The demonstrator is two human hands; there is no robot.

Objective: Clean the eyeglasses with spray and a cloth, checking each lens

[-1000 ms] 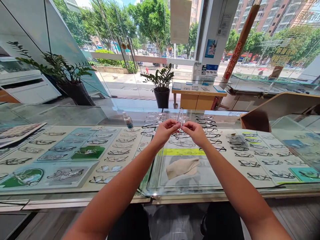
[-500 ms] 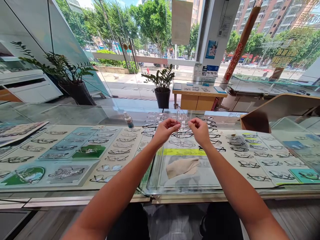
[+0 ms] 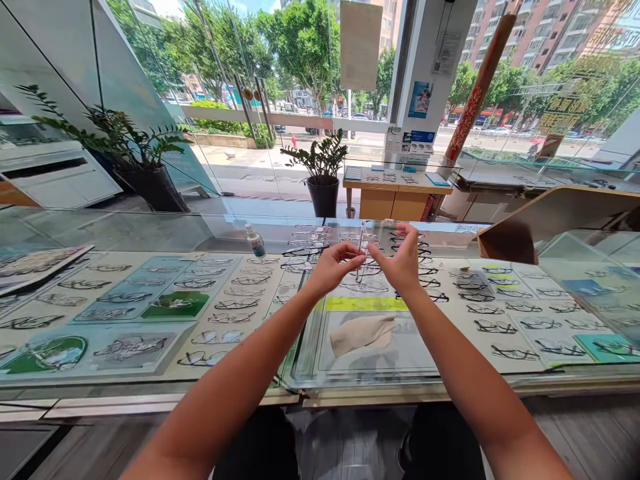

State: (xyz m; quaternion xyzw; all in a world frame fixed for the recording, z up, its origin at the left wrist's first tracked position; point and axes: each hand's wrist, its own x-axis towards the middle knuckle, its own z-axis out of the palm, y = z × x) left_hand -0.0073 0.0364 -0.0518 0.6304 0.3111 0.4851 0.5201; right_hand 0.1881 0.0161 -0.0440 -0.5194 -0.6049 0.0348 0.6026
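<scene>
Both my hands are raised over a glass display counter (image 3: 300, 383). Between them is a pair of clear-framed glasses (image 3: 362, 248), held upright and seen edge-on. My left hand (image 3: 334, 267) pinches the glasses from the left with thumb and fingertips. My right hand (image 3: 401, 261) touches them from the right, thumb and forefinger on the frame, the other fingers lifted and spread. Below my hands a beige cleaning cloth (image 3: 362, 333) lies on the glass. Under the glass lie rows of several spectacle frames (image 3: 235, 303).
A small spray bottle (image 3: 255, 241) stands on the counter left of my hands. A tilted wooden panel (image 3: 545, 220) sits at the right. Potted plants (image 3: 323, 167) stand behind the counter, before a glass shopfront. A low display table (image 3: 397, 190) is beyond.
The glasses have turned from partly unfolded to upright and edge-on. My right hand has opened its outer fingers upward while my left keeps its pinch.
</scene>
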